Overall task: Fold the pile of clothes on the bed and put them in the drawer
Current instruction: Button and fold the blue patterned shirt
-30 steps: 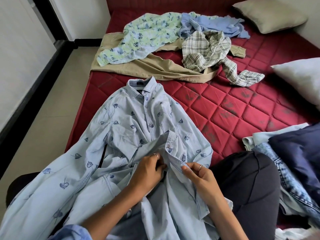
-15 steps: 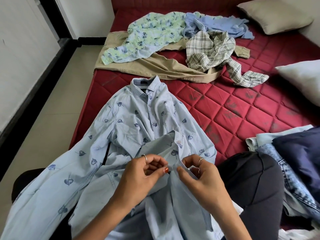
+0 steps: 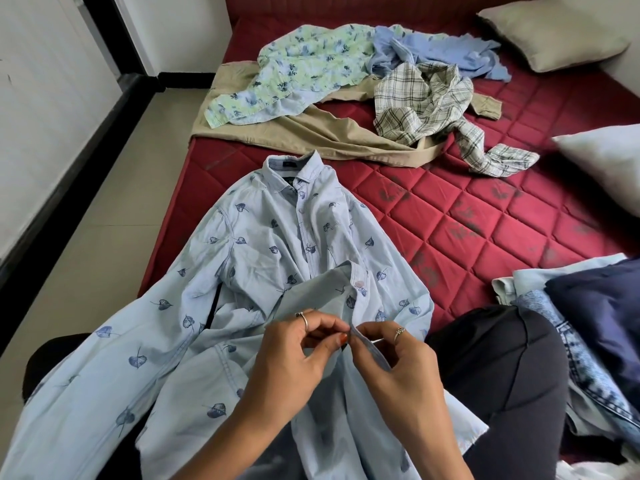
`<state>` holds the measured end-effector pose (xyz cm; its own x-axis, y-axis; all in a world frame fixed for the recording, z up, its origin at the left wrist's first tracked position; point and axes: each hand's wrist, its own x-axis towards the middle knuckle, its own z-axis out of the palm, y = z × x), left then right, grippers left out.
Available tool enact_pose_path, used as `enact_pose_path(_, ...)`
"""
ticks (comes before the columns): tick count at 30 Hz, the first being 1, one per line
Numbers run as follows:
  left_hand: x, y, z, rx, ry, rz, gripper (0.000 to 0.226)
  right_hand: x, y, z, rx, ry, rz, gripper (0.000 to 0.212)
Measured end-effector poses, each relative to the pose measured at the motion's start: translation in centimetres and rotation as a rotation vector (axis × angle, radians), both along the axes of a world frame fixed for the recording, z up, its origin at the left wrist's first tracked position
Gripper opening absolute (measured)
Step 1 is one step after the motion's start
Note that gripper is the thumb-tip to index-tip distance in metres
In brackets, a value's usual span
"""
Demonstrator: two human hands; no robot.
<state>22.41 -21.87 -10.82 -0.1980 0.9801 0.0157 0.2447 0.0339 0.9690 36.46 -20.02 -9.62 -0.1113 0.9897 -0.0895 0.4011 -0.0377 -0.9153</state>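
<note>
Clothes are seen spread over the red quilted bed (image 3: 467, 216), and one of them, a light blue leaf-print shirt (image 3: 263, 258), is laid front-up across the bed edge and the person's lap, its collar pointing away from the hands. One long sleeve of this shirt is stretched to the left of the left hand, hanging off the bed over the tiled floor (image 3: 104, 216).

The left hand (image 3: 298, 355) is held over the lower front of the shirt; its fingers are curled and the thumb and forefinger are pinched on the cloth at the front opening. A ring is worn on one finger. Just beside it, almost touching, the right hand (image 3: 398, 365) is also curled, and the button strip of the shirt is pinched between its thumb and fingers. A ring is worn on this hand too. If a button is held between the fingertips cannot be told.

Far beyond the hands, a green floral shirt (image 3: 304, 67), a plain blue shirt (image 3: 446, 46) and a checked shirt (image 3: 426, 98) are piled on beige trousers (image 3: 311, 129). To the right of the right hand a knee in dark trousers (image 3: 498, 362) is seen, and further right a heap of denim and navy clothes (image 3: 595, 327). Two pillows (image 3: 554, 29) are placed at the far right.
</note>
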Motion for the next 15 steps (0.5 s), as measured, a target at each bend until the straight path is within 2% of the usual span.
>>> enact_pose_path(4,0.10,0.09,-0.19,0.048,0.064,0.035,0.025,-0.04,-0.17,-0.21,-0.057,0.136,0.005,0.009)
enact_pose_path(9,0.10,0.21,-0.49,0.137,0.162,0.049,0.013,0.24,0.02,-0.51,-0.154,0.283,0.022,0.023)
enact_pose_path(15,0.41,-0.09,-0.57,0.100,0.113,0.047,0.015,0.40,0.10,-0.78,-0.146,0.227,0.035,0.014)
